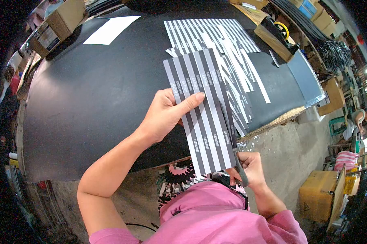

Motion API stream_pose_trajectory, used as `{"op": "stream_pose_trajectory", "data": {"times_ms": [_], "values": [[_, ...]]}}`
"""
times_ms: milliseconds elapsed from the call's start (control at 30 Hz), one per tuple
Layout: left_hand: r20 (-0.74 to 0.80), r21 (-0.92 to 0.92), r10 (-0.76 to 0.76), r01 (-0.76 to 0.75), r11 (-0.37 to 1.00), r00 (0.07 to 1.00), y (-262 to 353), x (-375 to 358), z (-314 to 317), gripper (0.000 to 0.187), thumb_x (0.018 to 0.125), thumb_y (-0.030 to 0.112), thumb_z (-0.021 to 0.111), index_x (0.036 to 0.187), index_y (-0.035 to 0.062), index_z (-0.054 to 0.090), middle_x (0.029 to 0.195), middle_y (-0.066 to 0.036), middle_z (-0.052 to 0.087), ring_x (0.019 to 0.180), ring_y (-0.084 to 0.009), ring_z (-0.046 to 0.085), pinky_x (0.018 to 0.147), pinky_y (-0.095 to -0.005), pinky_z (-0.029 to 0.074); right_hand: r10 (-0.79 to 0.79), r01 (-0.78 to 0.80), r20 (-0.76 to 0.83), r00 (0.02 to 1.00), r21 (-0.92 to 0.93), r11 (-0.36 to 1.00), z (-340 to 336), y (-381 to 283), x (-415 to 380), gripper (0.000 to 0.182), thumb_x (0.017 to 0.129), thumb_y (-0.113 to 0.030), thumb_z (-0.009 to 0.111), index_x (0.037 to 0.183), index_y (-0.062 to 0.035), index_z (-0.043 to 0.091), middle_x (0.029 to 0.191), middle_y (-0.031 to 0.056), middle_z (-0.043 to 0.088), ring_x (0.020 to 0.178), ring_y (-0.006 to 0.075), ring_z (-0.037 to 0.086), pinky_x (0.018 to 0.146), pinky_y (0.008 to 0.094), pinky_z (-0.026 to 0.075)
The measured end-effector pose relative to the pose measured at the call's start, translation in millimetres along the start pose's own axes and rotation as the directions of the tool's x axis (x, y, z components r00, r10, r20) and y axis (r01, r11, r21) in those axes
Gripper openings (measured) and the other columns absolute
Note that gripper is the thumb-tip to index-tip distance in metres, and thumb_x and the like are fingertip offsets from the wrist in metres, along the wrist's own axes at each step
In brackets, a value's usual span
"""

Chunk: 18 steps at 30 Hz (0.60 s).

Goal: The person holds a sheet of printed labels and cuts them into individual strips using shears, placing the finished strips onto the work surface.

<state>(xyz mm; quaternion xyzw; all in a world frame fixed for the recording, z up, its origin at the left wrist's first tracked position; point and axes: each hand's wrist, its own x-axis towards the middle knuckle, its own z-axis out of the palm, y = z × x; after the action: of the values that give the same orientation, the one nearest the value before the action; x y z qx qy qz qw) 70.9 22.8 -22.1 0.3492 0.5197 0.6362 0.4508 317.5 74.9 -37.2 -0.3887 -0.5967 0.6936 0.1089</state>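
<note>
My left hand (161, 116) grips a sheet (203, 118) with grey and white stripes, thumb on top and fingers hidden underneath. "GENUINE" and "LEATHER" are printed along its dark stripes. At the sheet's lower right edge, my right hand (253, 168) is closed around the dark handles of a pair of scissors (241, 168). The blades run up along the sheet's right side, partly hidden by it. Beyond the sheet lies a loose pile of cut white and printed strips (236, 69), partly over another striped sheet (183, 30) on the black tabletop (90, 110).
A blank white sheet (112, 30) lies at the back left, near a cardboard box (61, 26). A wooden tray (274, 40) with a yellow ring sits at the back right. Another cardboard box (317, 195) stands on the floor, and a person (357, 122) is farther right.
</note>
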Motion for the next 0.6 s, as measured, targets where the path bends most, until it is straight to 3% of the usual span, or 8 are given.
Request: {"op": "stream_pose_trajectory", "data": {"times_ms": [367,433,500,567,600], "values": [[0.039,0.121,0.086,-0.09,0.989,0.996,1,-8,6,0.027,0.086,0.024,0.063,0.088,-0.0028,0.065,0.077,-0.002,0.065,0.065,-0.0053,0.057,0.054,-0.0221,0.045,-0.012,0.012,0.006,1.0,0.042,0.999,6,-3,7,0.009,0.065,0.005,0.066,0.067,0.0045,0.058,0.058,0.0079,0.058,0.047,0.0137,0.058,0.041,0.0253,0.046],[0.015,0.396,0.114,-0.111,0.912,0.993,1,-8,4,0.026,0.087,0.023,0.062,0.091,-0.0032,0.065,0.079,-0.001,0.065,0.069,-0.006,0.057,0.059,-0.0231,0.046,0.0,0.001,-0.017,1.0,0.012,1.0,5,-2,7,0.009,0.061,0.003,0.066,0.064,0.004,0.057,0.056,0.0084,0.058,0.048,0.014,0.057,0.043,0.0275,0.045],[-0.037,0.279,0.071,-0.058,0.958,0.997,8,-11,11,0.025,0.086,0.021,0.062,0.095,-0.002,0.065,0.086,-0.001,0.064,0.075,-0.0065,0.056,0.067,-0.0242,0.045,-0.155,0.139,0.001,0.988,-0.451,0.882,-1,-14,8,0.018,0.056,-0.007,0.07,0.062,0.0048,0.057,0.053,0.0139,0.056,0.048,0.0147,0.055,0.045,0.0325,0.042],[-0.116,0.212,-0.041,0.065,0.975,0.992,14,-11,16,0.024,0.086,0.017,0.062,0.099,-0.003,0.063,0.091,-0.003,0.064,0.079,-0.0099,0.058,0.072,-0.0253,0.045,-0.297,0.262,-0.035,0.954,-0.382,0.886,0,-6,13,0.022,0.054,-0.012,0.068,0.057,0.0023,0.052,0.049,0.0034,0.041,0.049,0.0076,0.037,0.044,0.0304,0.034],[-0.122,0.162,-0.036,0.056,0.985,0.992,13,-12,20,0.024,0.086,0.016,0.061,0.101,-0.0032,0.061,0.093,-0.004,0.063,0.081,-0.0107,0.058,0.073,-0.0257,0.045,-0.309,0.276,-0.045,0.95,-0.345,0.897,0,0,15,0.023,0.056,-0.014,0.069,0.057,0.003,0.053,0.048,0.0039,0.043,0.049,0.0084,0.039,0.045,0.0307,0.035]]}}
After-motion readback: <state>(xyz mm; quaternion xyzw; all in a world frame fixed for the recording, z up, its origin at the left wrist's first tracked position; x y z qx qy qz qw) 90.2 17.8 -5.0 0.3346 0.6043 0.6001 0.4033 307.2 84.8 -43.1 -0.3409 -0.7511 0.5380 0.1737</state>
